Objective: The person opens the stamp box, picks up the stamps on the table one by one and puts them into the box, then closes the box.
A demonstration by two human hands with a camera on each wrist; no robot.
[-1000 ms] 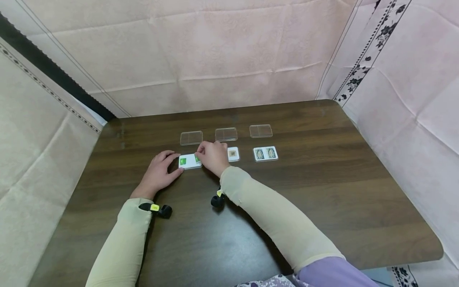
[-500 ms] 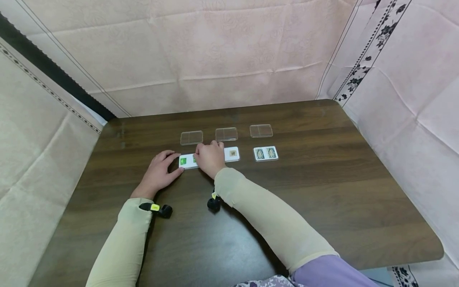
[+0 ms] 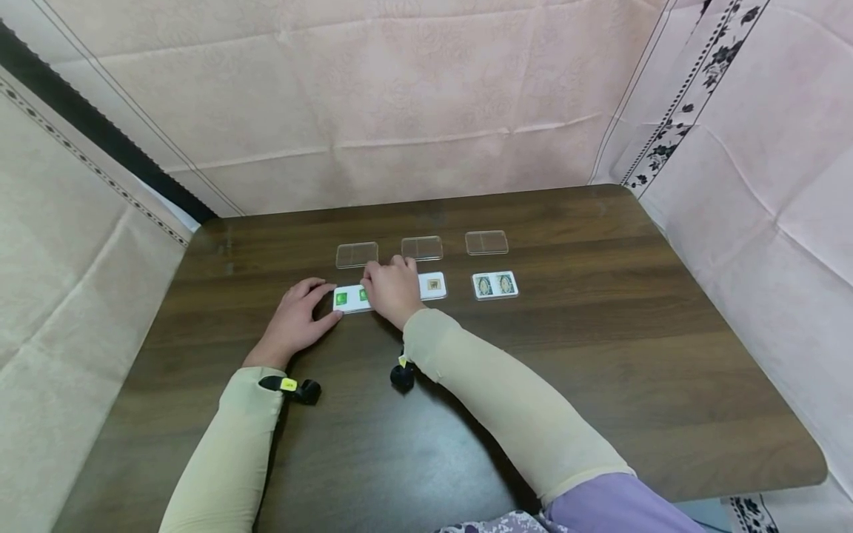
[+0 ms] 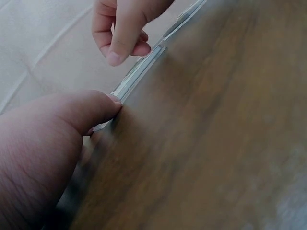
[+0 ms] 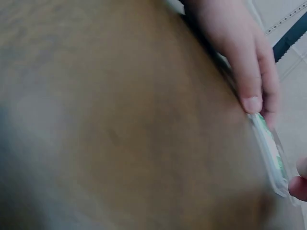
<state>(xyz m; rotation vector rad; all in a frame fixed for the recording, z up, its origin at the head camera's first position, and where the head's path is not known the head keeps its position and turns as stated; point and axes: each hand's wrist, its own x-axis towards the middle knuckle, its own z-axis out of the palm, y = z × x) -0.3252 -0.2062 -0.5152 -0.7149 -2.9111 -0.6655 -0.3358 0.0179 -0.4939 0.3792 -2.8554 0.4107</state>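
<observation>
In the head view a flat white-filled clear case [image 3: 350, 300] with two green pictures lies on the table. My left hand [image 3: 298, 318] holds its left end between thumb and fingers; the left wrist view shows the thumb [image 4: 108, 108] against its near edge. Over the right end bends my right hand [image 3: 395, 291], hiding that part and the space beside it. Its fingers look curled in the left wrist view, but whether the fingertips pinch anything is unclear. To the right lies a similar case with a small brown picture [image 3: 433, 286], partly covered by the right hand.
A third white-filled case [image 3: 495, 286] with two dark green oval pictures lies further right. Behind the row stand three flat clear lids, left [image 3: 356, 255], middle [image 3: 422, 248] and right [image 3: 486, 242]. Pale cloth hangs around the wooden table [image 3: 600, 355].
My right hand has shifted slightly left overall, with a small move back rightward at the end. The right green picture now sits nearer the left one. My left hand stays put.
</observation>
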